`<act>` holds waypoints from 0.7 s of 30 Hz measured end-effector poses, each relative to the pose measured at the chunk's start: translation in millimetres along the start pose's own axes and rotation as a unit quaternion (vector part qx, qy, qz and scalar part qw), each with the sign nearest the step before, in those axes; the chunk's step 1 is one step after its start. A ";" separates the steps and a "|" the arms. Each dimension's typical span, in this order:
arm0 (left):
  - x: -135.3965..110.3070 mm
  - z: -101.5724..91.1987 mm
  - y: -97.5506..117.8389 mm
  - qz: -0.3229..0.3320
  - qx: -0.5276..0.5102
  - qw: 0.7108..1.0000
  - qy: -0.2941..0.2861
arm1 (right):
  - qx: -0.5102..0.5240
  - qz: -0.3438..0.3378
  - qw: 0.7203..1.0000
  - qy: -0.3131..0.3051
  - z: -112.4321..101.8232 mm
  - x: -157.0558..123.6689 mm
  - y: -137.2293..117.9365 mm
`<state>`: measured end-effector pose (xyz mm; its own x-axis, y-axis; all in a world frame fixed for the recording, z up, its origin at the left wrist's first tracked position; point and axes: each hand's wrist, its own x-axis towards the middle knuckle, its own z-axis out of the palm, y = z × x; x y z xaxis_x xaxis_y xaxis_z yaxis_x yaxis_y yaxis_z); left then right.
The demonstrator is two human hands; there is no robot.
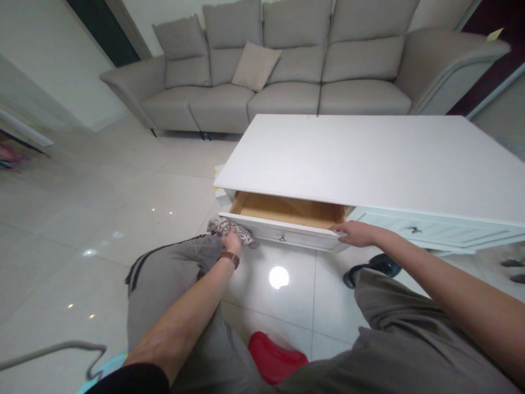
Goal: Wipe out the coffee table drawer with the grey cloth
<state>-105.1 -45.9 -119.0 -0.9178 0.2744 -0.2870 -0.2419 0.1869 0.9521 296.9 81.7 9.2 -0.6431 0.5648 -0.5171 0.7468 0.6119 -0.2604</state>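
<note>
A white coffee table (361,153) has its left drawer (262,230) pulled part way out, showing a bare wooden inside. At the drawer's left front corner, my left hand (232,243) is closed on a grey-and-white patterned cloth (241,232), which lies against the drawer front. My right hand (350,233) grips the right end of the drawer front, fingers over its top edge and thumb side low. A small metal knob (282,238) sits between the hands on the drawer front.
A grey sofa (287,101) with a beige cushion (256,65) stands behind the table. Below me are a red plastic object (274,358) and, at lower left, a light-blue object (109,369) beside a grey hose-like tube (53,350). A dark slipper (381,265) is near the table.
</note>
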 end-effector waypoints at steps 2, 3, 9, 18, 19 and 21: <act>-21.1 8.3 -2.4 -0.001 0.013 1.000 -0.003 | -0.013 0.008 1.000 0.002 -0.7 -2.1 -1.2; -33.9 12.1 -4.5 0.000 0.019 1.000 -0.013 | -0.019 0.012 1.000 0.004 -0.7 -2.9 -1.6; -117.7 23.5 -23.3 0.037 0.059 0.983 -0.172 | -0.032 0.061 0.997 0.032 -2.0 -3.3 -5.4; -136.0 25.9 -21.8 0.019 0.044 0.955 -0.294 | -0.074 0.077 0.994 0.018 -8.0 13.1 -12.3; -128.3 25.7 -19.2 -0.002 0.020 0.963 -0.269 | -0.079 0.077 0.994 0.017 -7.8 14.7 -13.1; -107.2 24.2 -12.1 -0.027 -0.012 0.978 -0.208 | -0.087 0.076 0.993 0.012 -8.0 17.0 -15.2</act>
<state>3.8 -54.8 -102.3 -0.6967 0.6264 -0.3495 -0.2979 0.1905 0.9354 273.2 86.4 10.9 -0.5299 0.6701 -0.5198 0.7970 0.6030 -0.0351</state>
